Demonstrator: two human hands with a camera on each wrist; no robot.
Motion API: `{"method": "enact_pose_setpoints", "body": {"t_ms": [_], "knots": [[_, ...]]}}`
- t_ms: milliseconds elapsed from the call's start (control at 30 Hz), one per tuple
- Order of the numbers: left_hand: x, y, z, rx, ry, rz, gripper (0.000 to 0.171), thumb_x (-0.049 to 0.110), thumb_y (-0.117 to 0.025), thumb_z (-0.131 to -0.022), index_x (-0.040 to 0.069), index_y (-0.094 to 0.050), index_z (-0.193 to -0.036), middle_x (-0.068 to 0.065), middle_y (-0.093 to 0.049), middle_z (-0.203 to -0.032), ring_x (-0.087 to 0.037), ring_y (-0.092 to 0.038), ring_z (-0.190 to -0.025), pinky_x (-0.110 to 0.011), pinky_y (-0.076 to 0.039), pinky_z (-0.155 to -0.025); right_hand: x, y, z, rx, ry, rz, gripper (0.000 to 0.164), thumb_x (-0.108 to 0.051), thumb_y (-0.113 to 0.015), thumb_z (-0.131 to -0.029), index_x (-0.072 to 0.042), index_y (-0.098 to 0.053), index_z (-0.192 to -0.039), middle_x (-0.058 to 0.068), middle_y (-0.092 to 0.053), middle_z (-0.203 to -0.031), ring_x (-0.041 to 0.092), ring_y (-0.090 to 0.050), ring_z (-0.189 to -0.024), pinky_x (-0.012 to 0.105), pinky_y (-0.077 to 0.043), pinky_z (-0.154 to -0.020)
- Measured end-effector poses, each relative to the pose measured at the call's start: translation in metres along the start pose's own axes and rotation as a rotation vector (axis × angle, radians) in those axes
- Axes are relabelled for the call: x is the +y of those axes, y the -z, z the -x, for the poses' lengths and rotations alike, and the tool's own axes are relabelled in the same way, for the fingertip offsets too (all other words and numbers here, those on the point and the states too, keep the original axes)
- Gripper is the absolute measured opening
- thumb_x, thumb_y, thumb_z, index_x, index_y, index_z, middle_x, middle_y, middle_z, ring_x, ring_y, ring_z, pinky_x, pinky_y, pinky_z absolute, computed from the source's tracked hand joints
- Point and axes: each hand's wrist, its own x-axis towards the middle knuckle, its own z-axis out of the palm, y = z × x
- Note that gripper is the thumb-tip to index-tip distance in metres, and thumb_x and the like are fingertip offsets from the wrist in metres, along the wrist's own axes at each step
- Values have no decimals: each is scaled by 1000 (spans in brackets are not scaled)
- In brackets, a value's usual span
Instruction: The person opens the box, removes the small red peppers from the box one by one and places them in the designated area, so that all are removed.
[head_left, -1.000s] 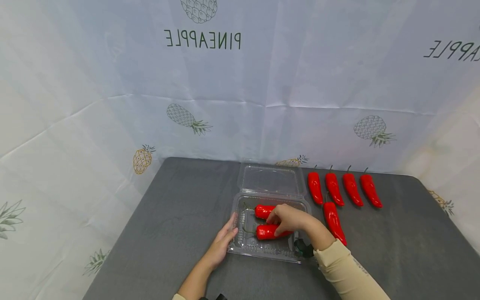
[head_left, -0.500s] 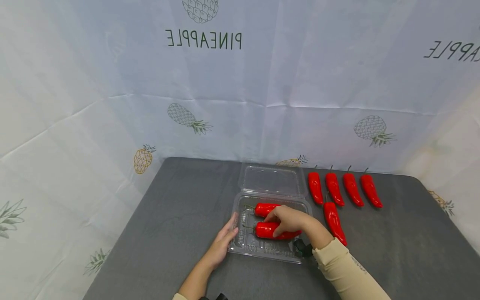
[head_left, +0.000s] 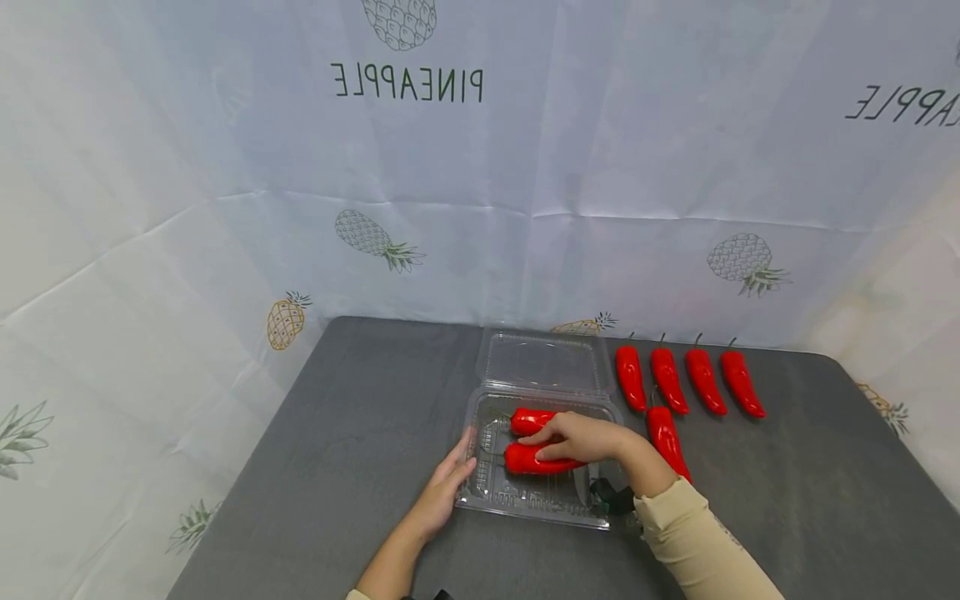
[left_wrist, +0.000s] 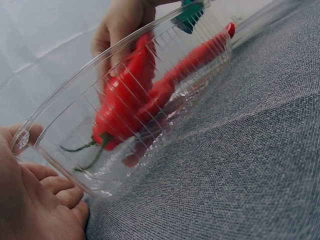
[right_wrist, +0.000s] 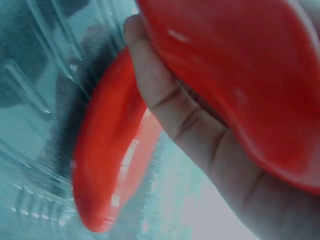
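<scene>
My right hand (head_left: 585, 437) grips a red chili pepper (head_left: 525, 458) by its body, over an open clear plastic container (head_left: 517, 498). Its green stem points left. Another red chili pepper (head_left: 525, 419) lies in the container just behind it, partly covered by my fingers; the right wrist view shows this pepper (right_wrist: 107, 150) beneath the held pepper (right_wrist: 235, 75). At the container's left side, my left hand (head_left: 438, 493) holds the rim, thumb at the edge and fingers along the outside wall. In the left wrist view, the held pepper (left_wrist: 122, 105) shows through the ribbed wall.
The container's raised lid (head_left: 543, 360) leans back behind it. Several red chili peppers (head_left: 701, 379) lie in a row at the back right, and one more pepper (head_left: 667, 437) lies closer, beside my right forearm. A pineapple-print cloth (head_left: 525, 167) hangs behind the grey table (head_left: 360, 433).
My right hand has shifted the held pepper slightly left and back within the container, and its fingers have moved along it. My left hand stays at the container's side.
</scene>
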Motion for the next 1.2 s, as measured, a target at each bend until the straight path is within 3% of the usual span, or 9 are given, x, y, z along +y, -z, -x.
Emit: {"method": "enact_pose_setpoints", "body": {"t_ms": [167,233,300,467,567,700,967,1200], "knots": [[-1,0,0,-2,-14,8,59,22,-37,-100,-2,-12,-148,-18,-11,-155,-31,-5,-144,1,-13,-98,-3,9,8,45,38,-10,36,-25,-63,-88,-10,-63,-121,-5,-67,-81,4,-44,-67,18,-40,-61],[-1,-1,0,-2,-18,10,59,22,-37,-100,-2,-12,-148,-19,-11,-155,-31,-5,-144,1,-13,-98,-4,13,11,72,52,-17,36,-25,-63,-88,-8,-64,-120,-2,-70,-90,3,-46,-68,18,-41,-61],[-2,-1,0,-3,-23,14,60,22,-37,-100,-3,-12,-148,-19,-10,-155,-32,-4,-144,1,-13,-98,-5,17,16,91,58,-27,36,-25,-63,-88,-7,-64,-120,-1,-69,-86,4,-46,-67,19,-42,-59],[-2,-1,0,-8,-22,20,60,23,-37,-100,-3,-11,-148,-19,-10,-155,-32,-4,-144,1,-13,-99,-5,25,31,150,75,-24,37,-27,-61,-90,-6,-63,-121,6,-69,-104,9,-51,-77,20,-44,-62],[-2,-1,0,-14,-22,22,60,23,-37,-100,-3,-11,-148,-20,-9,-155,-32,-3,-144,1,-13,-98,-4,28,42,205,68,5,41,-29,-60,-90,-5,-60,-124,13,-64,-120,19,-60,-95,25,-50,-73],[-2,0,0,-22,-27,21,60,22,-36,-100,-4,-10,-147,-20,-8,-155,-32,-2,-144,1,-13,-99,-3,30,55,280,28,3,43,-31,-59,-90,-5,-59,-125,15,-61,-125,31,-58,-114,32,-52,-85],[-3,0,0,-19,-28,20,60,20,-36,-100,-5,-9,-147,-21,-8,-155,-31,-3,-143,1,-14,-99,3,30,75,375,-36,-54,43,-28,-60,-90,-5,-57,-127,14,-63,-120,28,-59,-105,22,-51,-76],[-3,0,0,-25,-25,23,60,21,-36,-100,-5,-9,-147,-21,-7,-155,-32,-3,-144,1,-14,-98,8,27,91,456,-99,-102,44,-26,-61,-90,-5,-57,-128,14,-65,-116,22,-54,-93,22,-50,-65]]}}
